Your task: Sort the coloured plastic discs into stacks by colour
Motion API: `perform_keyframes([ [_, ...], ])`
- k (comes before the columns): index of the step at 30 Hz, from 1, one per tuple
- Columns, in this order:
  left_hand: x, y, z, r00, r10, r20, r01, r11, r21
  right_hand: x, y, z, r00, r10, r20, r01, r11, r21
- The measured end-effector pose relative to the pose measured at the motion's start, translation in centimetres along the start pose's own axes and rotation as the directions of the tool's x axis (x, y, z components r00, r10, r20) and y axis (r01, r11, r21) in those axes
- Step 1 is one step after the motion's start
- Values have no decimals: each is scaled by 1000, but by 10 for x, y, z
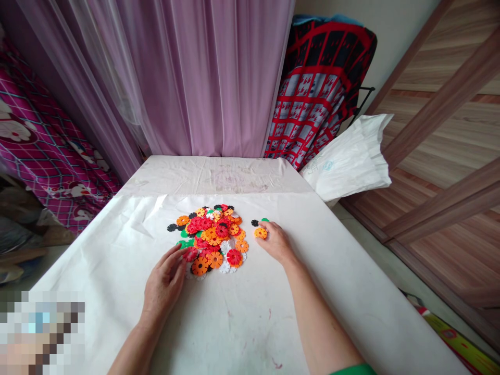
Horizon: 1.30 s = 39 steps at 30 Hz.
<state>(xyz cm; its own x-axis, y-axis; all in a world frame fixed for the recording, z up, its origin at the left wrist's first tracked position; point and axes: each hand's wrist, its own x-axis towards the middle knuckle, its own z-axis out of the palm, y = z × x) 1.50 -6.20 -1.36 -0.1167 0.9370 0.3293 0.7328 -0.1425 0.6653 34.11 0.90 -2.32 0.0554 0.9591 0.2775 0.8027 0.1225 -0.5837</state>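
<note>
A heap of notched plastic snowflake discs [211, 237] in red, orange, green, black and white lies on the white-covered table. At its left edge, my left hand [166, 276] has its fingers curled, with a red snowflake disc [190, 254] at the fingertips. Green discs [186, 243] lie just beyond those fingers. To the right of the heap, my right hand [276, 242] is closed on an orange snowflake disc [260, 233]. A black disc [255, 223] and a green disc [265, 220] lie by its fingertips, apart from the heap.
The table [234, 323] wears a white, lightly stained cover. A white sack [347, 159] leans at its right far corner. Purple curtains [211, 78] hang behind, beside red-patterned fabric [308, 94]. Wooden doors [441, 120] stand on the right.
</note>
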Motion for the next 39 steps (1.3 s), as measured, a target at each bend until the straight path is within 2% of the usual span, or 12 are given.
perform_keyframes([
  [9, 0, -1, 1, 1000, 5, 1, -5, 1000, 3, 0, 0, 1, 1000, 1, 29, 0, 999, -46],
  [15, 0, -1, 1, 1000, 5, 4, -5, 1000, 2, -2, -16, -9, 997, -60, -44, 57, 996, -66],
  [16, 0, 0, 0, 1000, 4, 5, -4, 1000, 0, -2, -22, -12, 997, -74, -24, 72, 994, -78],
  [18, 0, 0, 0, 1000, 3, 7, -3, 1000, -1, -5, -36, -18, 992, -86, 90, 95, 991, -95],
  [21, 0, 1, 0, 1000, -1, 11, 1, 1000, -5, -10, -55, -22, 953, -107, 285, 144, 983, -113],
  [26, 0, 1, 1, 1000, -15, 9, 15, 1000, -8, -16, -71, -14, 918, -117, 379, 177, 976, -127],
  [30, 0, 3, 0, 1000, -13, 5, 13, 1000, -14, -17, -75, -8, 920, -98, 380, 165, 975, -147],
  [33, 1, 3, -1, 1000, -3, -1, 3, 1000, -12, -12, -68, -15, 931, -82, 356, 142, 979, -145],
  [37, 1, 3, -2, 1000, 13, 1, -13, 1000, -1, -3, -36, -36, 983, 22, 180, 2, 991, -132],
  [39, 1, 3, -1, 1000, 16, 0, -16, 1000, 7, 0, -19, -44, 993, 68, 98, -54, 989, -140],
])
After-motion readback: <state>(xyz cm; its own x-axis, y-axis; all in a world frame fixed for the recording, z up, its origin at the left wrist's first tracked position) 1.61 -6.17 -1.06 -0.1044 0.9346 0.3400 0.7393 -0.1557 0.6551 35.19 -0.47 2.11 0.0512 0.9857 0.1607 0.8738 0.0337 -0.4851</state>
